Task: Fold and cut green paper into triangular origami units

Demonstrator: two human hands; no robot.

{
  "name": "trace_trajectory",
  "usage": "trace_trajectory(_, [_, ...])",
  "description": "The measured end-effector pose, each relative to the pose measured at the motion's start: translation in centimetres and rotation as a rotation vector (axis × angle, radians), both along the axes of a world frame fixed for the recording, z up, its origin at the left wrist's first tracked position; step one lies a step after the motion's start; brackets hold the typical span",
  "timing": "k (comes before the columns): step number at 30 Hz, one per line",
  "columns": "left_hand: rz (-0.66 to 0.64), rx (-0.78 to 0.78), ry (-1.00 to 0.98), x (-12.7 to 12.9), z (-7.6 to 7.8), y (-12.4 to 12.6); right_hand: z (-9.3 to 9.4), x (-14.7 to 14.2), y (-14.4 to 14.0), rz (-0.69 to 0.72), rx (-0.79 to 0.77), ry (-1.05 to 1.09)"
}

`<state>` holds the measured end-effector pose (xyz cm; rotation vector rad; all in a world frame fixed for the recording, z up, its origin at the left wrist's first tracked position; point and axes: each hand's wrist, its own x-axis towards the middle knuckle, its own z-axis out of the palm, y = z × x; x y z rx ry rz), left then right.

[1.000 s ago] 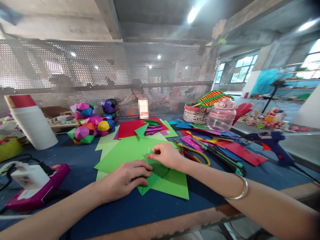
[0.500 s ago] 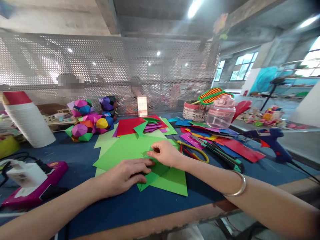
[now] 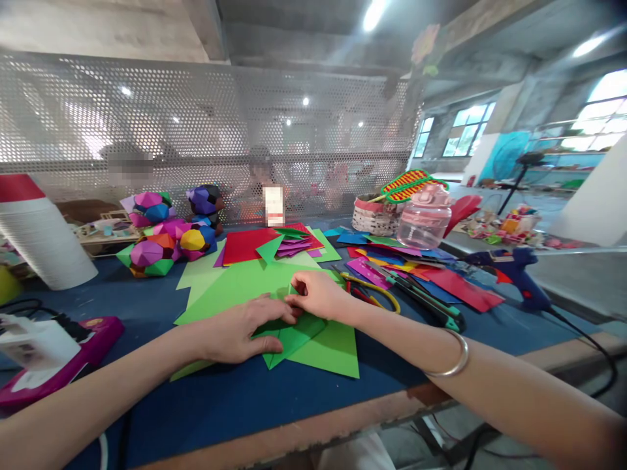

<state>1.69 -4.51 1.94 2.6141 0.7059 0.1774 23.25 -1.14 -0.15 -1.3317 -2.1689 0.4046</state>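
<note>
A partly folded green paper piece (image 3: pixel 289 338) lies on a spread of green sheets (image 3: pixel 235 287) on the blue table (image 3: pixel 235 405). My left hand (image 3: pixel 240 329) lies flat on the folded piece and presses it down. My right hand (image 3: pixel 316 295) pinches the upper edge of the same piece with thumb and fingertips, close to my left fingertips. A silver bangle (image 3: pixel 448 365) sits on my right wrist.
Scissors with yellow handles (image 3: pixel 375 294) and a green utility knife (image 3: pixel 431 310) lie right of my hands. Further right are coloured sheets (image 3: pixel 441 277), a blue glue gun (image 3: pixel 514 271) and a pink-lidded bottle (image 3: pixel 425 219). Paper polyhedra (image 3: pixel 166 238), stacked cups (image 3: pixel 42 235) and a pink device (image 3: pixel 53 352) stand left. Mesh screen behind.
My left hand has slid a little up the folded piece toward my right fingers. The right hand keeps its pinch. The view has shifted slightly.
</note>
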Motion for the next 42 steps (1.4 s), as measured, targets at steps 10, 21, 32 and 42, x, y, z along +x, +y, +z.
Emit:
trace_trajectory(10, [-0.118, 0.045, -0.055, 0.5, 0.3, 0.6, 2.2, 1.5, -0.8, -0.075, 0.096, -0.054])
trace_trajectory(21, [-0.180, 0.067, -0.074, 0.0, -0.5, 1.5, 2.4, 10.0, -5.8, -0.322, 0.035, -0.380])
trace_trajectory(32, [-0.189, 0.064, -0.091, 0.0, -0.8, 1.8, 3.0, 6.9, -6.4, -0.109, -0.195, 0.239])
trace_trajectory(42, [-0.154, 0.009, -0.085, -0.1, -1.1, 1.8, 1.4, -2.5, -8.2, 0.327, -0.377, 0.610])
